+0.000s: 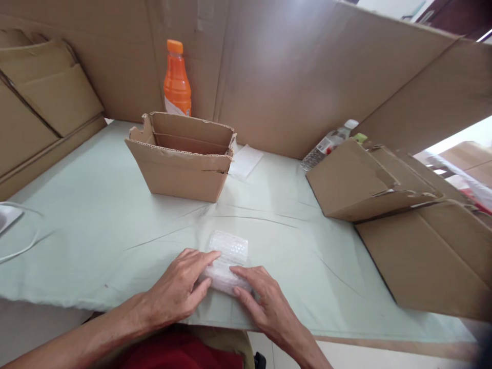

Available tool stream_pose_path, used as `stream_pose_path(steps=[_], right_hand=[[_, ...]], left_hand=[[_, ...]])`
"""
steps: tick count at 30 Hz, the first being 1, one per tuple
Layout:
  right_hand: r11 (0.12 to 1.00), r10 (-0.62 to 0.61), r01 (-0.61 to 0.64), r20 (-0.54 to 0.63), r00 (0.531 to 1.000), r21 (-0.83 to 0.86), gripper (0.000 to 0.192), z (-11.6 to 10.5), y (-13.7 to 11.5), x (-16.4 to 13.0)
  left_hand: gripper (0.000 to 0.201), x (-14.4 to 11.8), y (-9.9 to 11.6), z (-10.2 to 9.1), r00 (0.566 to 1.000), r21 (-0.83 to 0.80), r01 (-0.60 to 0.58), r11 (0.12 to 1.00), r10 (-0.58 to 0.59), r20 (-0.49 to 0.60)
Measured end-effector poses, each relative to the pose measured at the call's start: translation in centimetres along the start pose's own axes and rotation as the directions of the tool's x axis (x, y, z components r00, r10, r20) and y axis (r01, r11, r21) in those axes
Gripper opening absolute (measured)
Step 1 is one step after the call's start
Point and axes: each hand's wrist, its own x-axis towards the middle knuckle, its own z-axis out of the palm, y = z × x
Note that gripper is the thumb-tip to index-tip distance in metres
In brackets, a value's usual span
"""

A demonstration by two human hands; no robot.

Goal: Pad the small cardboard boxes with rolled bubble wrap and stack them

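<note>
Bubble-wrap bundle [226,261]: contents hidden by wrap; left hand [180,289] and right hand [265,302] lay flat, fingers extended, pressing its near edge on bench [96,230].

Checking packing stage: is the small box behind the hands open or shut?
Open. The box has its top flaps folded aside, inner walls showing; its floor is hidden, so contents cannot be told.

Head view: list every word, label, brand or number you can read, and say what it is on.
No text can be read.
Orange bottle: its label is white at the bottom, print too blurred.
Clear bottle lying by the cardboard: label with red, too small to read.
Open cardboard box: no print visible.
Bubble-wrap bundle under left hand and right hand: no print.
</note>
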Motion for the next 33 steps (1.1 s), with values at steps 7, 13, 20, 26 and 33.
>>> stream_pose_path(steps=[7,13,20,26,33], right_hand=[[0.956,-0.115,0.098,-0.048,0.992,-0.278,0.034,-0.3,-0.9,0.0],[0.978,-0.085,0.057,-0.136,0.987,-0.199,0.027,1.1,0.8,1.5],[0.972,0.164,-0.134,-0.147,0.975,0.194,0.024,1.0,0.1,1.6],[0.940,0.181,-0.143,-0.098,0.979,0.310,0.033,0.0,-0.2,0.9],[0.880,0.241,-0.270,0.122,0.963,0.390,0.022,-0.2,-0.1,1.9]], left_hand=[[0.036,2.0,-1.4,0.8,0.990,0.148,0.129,0.980,-0.120,-0.070],[0.051,0.9,-1.0,0.3,0.903,-0.232,0.374,0.898,-0.410,-0.130],[0.084,0.4,0.6,0.9,0.829,-0.779,0.423,0.464,-0.545,0.126],[0.076,0.9,1.9,1.5,0.837,-0.704,0.426,0.568,-0.543,0.067],[0.066,0.4,1.3,0.6,0.921,-0.376,0.304,0.875,-0.371,-0.119]])
